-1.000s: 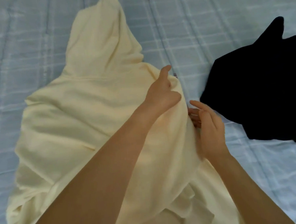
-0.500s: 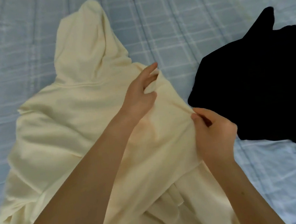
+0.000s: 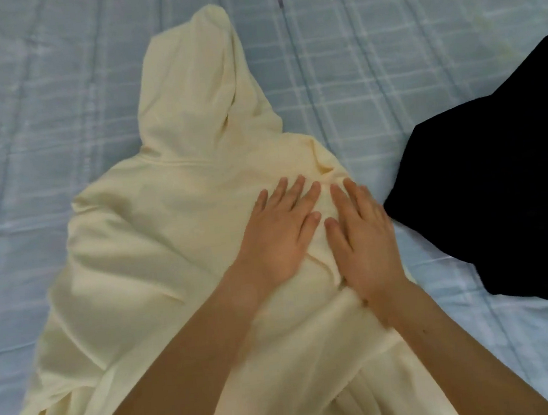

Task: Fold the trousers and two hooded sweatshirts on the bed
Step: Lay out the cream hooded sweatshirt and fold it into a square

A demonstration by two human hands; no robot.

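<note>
The fingers (image 3: 295, 189) are held straight and flat, with nothing gripped. The left hand (image 3: 279, 237) and right hand (image 3: 364, 238) are pressed side by side on the cream hooded sweatshirt (image 3: 169, 250), which is spread mid-frame on the bed (image 3: 54, 94), hood toward the top. A black garment (image 3: 498, 192) lies just beside it, at right. Smoothing appears to be in hand. Next, a side would probably have to be gripped and folded inward.

Home setting, most likely a bedroom. A bed (image 3: 57, 127) fills the whole view, covered in pale blue checked fabric, quilted with stitched lines. Everyday clothes lie loose on it: a cream hooded sweatshirt (image 3: 168, 234) spread flat, and a black garment (image 3: 498, 185) beside it on the right.
</note>
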